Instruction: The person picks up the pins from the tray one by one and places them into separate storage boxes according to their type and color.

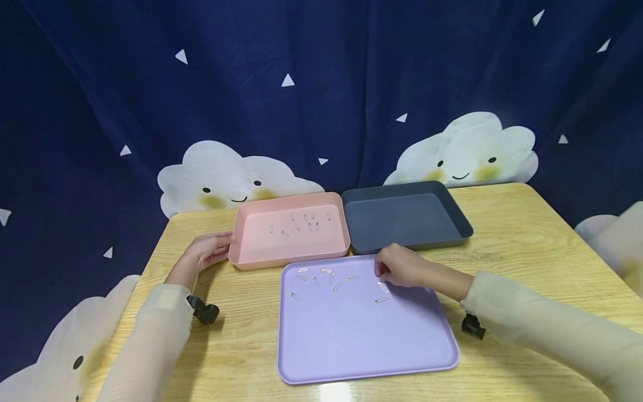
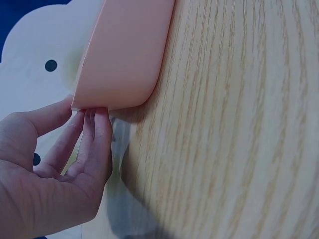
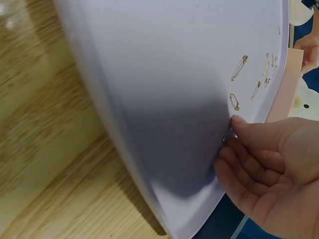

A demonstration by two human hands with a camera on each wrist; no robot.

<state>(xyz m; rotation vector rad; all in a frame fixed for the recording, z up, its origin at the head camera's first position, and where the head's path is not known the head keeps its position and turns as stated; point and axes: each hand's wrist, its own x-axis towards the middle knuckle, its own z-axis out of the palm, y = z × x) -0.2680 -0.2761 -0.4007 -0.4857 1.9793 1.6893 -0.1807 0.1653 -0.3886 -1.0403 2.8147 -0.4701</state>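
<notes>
Here's the right hand (image 1: 400, 266), fingertips drawn nearly together, pinching 1 pin (image 3: 226, 136) at 1 o'clock on the lilac tray (image 1: 369, 340)! 2 loose pins (image 1: 382, 300) lie just off it at 7 o'clock, others spread towards 11. Left hand (image 1: 208, 249), fingers gently bent, holds the pink tray (image 1: 258, 245) at its 9 o'clock edge, more pins inside. Dark tray (image 1: 397, 220) sits at the pink one's 3 o'clock, all on the tabletop (image 1: 512, 245).

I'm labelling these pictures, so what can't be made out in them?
Right wrist view: whether the right hand grips the pin beside its thumb; the hand partly covers it.
Left wrist view: the inside of the pink tray, hidden by its own outer side.
Head view: whether the pins in that tray are fastened; too small.
</notes>
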